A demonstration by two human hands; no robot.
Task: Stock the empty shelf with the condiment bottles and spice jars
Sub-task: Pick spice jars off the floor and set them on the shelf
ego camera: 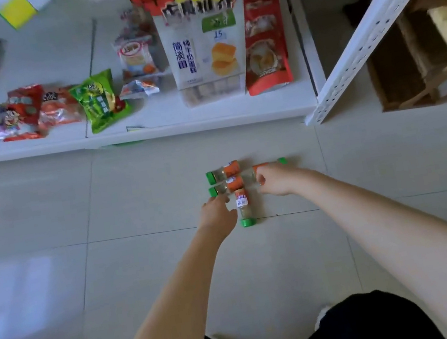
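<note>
Curled fingers of the right hand [275,181] hold the right jar [270,165]; whether the left hand [217,211] grips the near jar [242,206] at its 3 o'clock, I cannot tell. Jars lie sideways on the floor [144,269], so a knock could roll the far jar [224,171], at 12 o'clock, toward the shelf [152,132].

You can read "15" on the small tag of the tall white cake bag [202,55] near the white shelf's [207,113] right front corner. Labels on the green-capped glass spice jars [224,171] are illegible.
</note>
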